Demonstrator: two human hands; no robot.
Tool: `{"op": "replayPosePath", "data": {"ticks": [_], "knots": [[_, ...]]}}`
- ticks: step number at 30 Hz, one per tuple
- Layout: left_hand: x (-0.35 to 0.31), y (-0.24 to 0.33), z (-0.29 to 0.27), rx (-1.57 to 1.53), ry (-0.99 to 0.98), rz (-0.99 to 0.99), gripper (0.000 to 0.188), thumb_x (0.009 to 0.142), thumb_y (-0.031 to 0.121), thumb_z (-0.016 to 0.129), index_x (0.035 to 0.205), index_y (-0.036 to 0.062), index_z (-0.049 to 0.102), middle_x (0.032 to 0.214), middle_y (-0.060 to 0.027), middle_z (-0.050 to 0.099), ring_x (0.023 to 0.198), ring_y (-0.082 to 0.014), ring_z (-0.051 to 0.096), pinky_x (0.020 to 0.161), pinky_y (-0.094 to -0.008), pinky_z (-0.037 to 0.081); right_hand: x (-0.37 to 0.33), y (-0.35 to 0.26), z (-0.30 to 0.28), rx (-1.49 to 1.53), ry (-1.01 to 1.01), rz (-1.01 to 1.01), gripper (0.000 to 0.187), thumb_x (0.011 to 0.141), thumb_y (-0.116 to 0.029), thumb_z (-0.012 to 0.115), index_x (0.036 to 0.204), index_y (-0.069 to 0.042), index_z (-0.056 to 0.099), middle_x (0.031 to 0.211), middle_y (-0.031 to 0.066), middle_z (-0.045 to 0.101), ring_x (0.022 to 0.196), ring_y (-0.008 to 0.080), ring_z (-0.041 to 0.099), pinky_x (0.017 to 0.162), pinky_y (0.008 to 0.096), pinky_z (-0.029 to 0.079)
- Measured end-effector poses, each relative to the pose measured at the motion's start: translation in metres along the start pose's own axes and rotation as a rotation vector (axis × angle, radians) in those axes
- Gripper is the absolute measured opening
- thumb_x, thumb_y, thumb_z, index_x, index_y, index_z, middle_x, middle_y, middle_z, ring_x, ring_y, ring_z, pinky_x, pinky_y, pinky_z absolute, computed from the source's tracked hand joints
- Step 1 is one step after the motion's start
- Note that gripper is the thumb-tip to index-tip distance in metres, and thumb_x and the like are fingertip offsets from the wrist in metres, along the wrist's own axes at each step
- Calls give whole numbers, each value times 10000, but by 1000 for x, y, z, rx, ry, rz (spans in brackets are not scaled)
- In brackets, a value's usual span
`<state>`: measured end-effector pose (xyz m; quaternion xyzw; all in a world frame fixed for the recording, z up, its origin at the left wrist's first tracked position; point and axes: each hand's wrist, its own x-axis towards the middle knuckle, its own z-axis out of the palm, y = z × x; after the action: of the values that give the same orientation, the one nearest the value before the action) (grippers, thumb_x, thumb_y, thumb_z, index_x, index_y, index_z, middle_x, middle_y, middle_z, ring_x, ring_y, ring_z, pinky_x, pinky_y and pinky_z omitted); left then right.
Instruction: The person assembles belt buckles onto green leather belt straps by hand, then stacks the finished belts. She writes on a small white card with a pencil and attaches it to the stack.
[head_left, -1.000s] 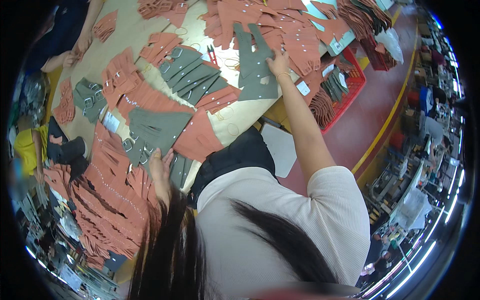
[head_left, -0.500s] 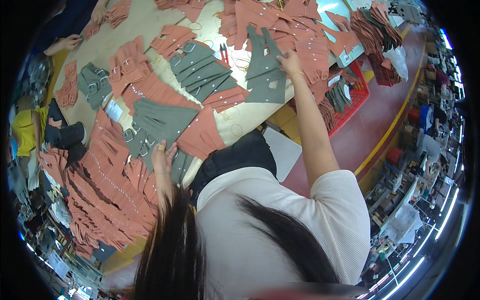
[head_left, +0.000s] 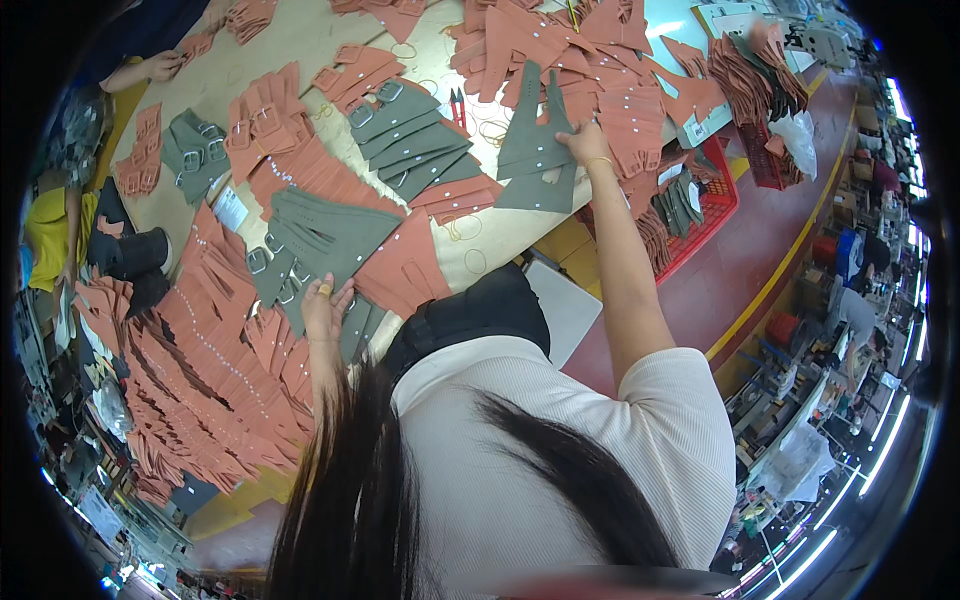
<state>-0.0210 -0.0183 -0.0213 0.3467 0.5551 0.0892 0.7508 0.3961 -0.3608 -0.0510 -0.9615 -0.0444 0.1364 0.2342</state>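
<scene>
Cluttered with cut strap pieces, the tan worktable (head_left: 300, 40) fills the upper view; the person's dark hair hides its near edge. Nearest, the left hand (head_left: 325, 300) lies flat, fingers released, on a fan of grey buckled straps (head_left: 320, 235). Beyond that fan, the right hand (head_left: 583, 145) pinches the grey leather panels (head_left: 535, 150); its fingertips are hard to make out. Farther still, rust-coloured pieces (head_left: 560, 40) blur together.

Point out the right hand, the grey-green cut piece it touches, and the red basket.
right hand (head_left: 583, 143), head view, back of the hand.
grey-green cut piece (head_left: 535, 165), head view, flat middle of the piece.
red basket (head_left: 718, 205), head view, its near rim.
</scene>
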Motion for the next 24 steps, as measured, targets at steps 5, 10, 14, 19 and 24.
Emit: {"op": "replayPosePath", "data": {"ticks": [5, 10, 14, 19, 24], "knots": [[-2, 3, 3, 36, -12, 19, 205, 941, 88, 566, 1062, -12, 435, 1018, -119, 549, 889, -343, 678, 676, -330, 588, -14, -25, -39, 422, -78, -199, 285, 787, -178, 750, 927, -1, 577, 803, 73, 635, 744, 139, 614, 669, 276, 497], [-10, 10, 10, 67, -15, 193, 211, 943, 106, 571, 1066, -5, 441, 986, -112, 553, 818, -304, 687, 655, -309, 579, -9, -14, -44, 786, 41, -116, 375, 777, -174, 758, 1039, 13, 566, 864, 95, 662, 786, 181, 630, 717, 295, 508], [-8, 26, 17, 79, -20, 285, 228, 943, 99, 564, 1101, -4, 436, 941, -108, 568, 795, -287, 687, 649, -301, 572, -13, -18, -38, -93, 455, -274, 512, 787, -198, 757, 1192, 24, 537, 1020, 114, 654, 925, 199, 621, 839, 310, 493], [1, 32, 18, 120, -4, 158, 253, 931, 105, 571, 1123, -4, 446, 909, -97, 583, 791, -275, 684, 646, -289, 563, -46, -106, -110, 826, 25, -250, 362, 851, -180, 701, 1144, 8, 601, 1113, 106, 641, 1008, 177, 606, 894, 294, 469], [17, 26, 2, 251, 44, 92, 243, 911, 140, 611, 1082, -1, 511, 854, -86, 596, 647, -174, 637, 559, -267, 532, -117, -201, -224, 1135, 207, -1048, 232, 919, -111, 601, 1095, 40, 616, 1057, 71, 654, 968, 155, 602, 899, 289, 462]]}}
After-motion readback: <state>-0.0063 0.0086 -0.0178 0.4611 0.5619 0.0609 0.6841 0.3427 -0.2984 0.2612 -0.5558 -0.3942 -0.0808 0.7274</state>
